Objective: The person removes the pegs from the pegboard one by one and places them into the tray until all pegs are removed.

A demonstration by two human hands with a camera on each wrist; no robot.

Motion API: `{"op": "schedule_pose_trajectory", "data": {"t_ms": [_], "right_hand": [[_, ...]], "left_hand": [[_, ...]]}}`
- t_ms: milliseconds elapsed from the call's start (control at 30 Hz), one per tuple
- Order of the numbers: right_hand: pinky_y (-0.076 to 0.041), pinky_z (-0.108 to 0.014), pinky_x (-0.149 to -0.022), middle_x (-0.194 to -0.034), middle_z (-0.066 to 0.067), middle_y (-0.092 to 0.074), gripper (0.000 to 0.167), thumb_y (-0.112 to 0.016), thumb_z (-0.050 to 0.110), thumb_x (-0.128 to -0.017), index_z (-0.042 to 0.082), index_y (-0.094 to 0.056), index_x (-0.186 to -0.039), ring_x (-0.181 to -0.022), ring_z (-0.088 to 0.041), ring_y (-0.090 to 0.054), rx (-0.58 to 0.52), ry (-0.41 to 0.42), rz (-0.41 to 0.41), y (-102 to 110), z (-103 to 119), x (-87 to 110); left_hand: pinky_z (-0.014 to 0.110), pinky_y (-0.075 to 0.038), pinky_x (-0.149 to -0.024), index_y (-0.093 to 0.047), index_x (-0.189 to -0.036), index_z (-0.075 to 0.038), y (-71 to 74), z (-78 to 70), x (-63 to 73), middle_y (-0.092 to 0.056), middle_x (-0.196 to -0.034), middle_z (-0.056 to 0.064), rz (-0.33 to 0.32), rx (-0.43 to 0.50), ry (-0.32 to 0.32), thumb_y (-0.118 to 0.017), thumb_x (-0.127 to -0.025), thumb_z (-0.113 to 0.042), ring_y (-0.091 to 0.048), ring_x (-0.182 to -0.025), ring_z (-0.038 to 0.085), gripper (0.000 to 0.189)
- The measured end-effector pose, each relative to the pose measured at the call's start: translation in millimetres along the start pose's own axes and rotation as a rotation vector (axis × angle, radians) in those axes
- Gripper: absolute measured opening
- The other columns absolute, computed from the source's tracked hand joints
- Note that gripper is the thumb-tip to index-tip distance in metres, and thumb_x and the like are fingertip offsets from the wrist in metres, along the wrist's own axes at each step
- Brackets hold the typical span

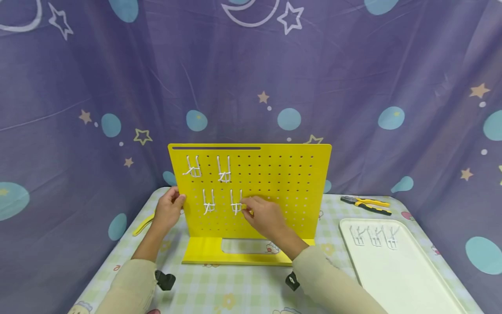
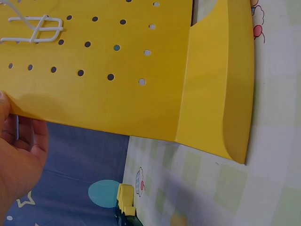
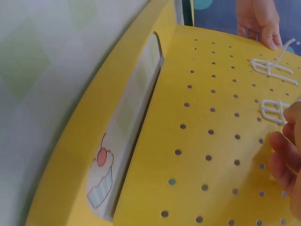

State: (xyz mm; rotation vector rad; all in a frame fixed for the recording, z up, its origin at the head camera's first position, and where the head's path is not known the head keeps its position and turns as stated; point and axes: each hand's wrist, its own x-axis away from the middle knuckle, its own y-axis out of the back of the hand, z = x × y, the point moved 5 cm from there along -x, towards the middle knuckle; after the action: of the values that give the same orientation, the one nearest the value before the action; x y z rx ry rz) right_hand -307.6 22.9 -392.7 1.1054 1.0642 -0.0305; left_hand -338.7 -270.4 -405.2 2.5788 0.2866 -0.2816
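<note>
A yellow pegboard (image 1: pixel 270 174) stands upright on its flat base. My left hand (image 1: pixel 167 211) grips its left edge, thumb in front and fingers behind, as the left wrist view also shows. Four white wire hooks hang on the board: two in an upper row, two lower down. At the lower right hook (image 1: pixel 235 206), my right hand (image 1: pixel 266 218) pinches the wire with its fingertips. Left of that is the other lower hook (image 1: pixel 209 206); above are the upper left hook (image 1: pixel 193 169) and its neighbour (image 1: pixel 224 174).
On the right of the table, a white tray (image 1: pixel 408 279) carries three more wire hooks (image 1: pixel 375 237). Pliers (image 1: pixel 366 205) with yellow and black handles lie behind the tray. A yellow-handled tool (image 1: pixel 143 224) lies left of the board, partly hidden. A purple curtain (image 1: pixel 243 78) hangs behind.
</note>
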Motion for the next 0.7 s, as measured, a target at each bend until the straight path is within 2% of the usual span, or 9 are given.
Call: {"op": "schedule_pose_trajectory", "data": {"t_ms": [167,300,533,700], "right_hand": [[-0.045,-0.010,-0.054,-0.095,0.007,-0.075,0.019,-0.079,0.021,-0.090,0.021,-0.075,-0.109,-0.069,-0.002,-0.066,-0.037,-0.022,0.003,-8,5,-3.6],[-0.044,-0.011,-0.052,-0.091,0.008,-0.074,0.016,-0.079,0.020,-0.089,0.020,-0.076,-0.105,-0.064,-0.003,-0.062,-0.022,-0.032,-0.009,-12,8,-5.4],[-0.036,-0.012,-0.046,-0.084,0.008,-0.074,0.010,-0.081,0.017,-0.087,0.021,-0.076,-0.095,-0.054,-0.004,-0.053,0.014,-0.027,-0.094,-11,12,-10.7],[-0.038,-0.014,-0.045,-0.081,0.008,-0.075,0.009,-0.082,0.018,-0.084,0.022,-0.077,-0.090,-0.053,-0.004,-0.055,0.017,-0.047,-0.125,-10,12,-12.8]], "left_hand": [[0.019,-0.052,-0.074,-0.059,-0.121,-0.003,0.1,1.3,-0.2,-0.060,-0.100,0.016,0.000,-0.001,0.001,-0.048,-0.109,-0.017,-0.057,-0.082,0.011,0.022],[0.018,-0.052,-0.073,-0.058,-0.122,-0.003,-0.4,2.8,-0.2,-0.059,-0.100,0.015,0.007,0.003,0.009,-0.048,-0.109,-0.018,-0.058,-0.084,0.014,0.022],[0.019,-0.051,-0.072,-0.058,-0.121,-0.004,0.0,4.4,-0.2,-0.058,-0.098,0.013,-0.002,0.007,0.011,-0.049,-0.109,-0.019,-0.057,-0.085,0.018,0.022],[0.025,-0.054,-0.075,-0.058,-0.120,-0.003,0.5,4.6,-0.1,-0.057,-0.097,0.014,0.001,0.013,0.011,-0.048,-0.108,-0.019,-0.057,-0.084,0.018,0.022]]}}
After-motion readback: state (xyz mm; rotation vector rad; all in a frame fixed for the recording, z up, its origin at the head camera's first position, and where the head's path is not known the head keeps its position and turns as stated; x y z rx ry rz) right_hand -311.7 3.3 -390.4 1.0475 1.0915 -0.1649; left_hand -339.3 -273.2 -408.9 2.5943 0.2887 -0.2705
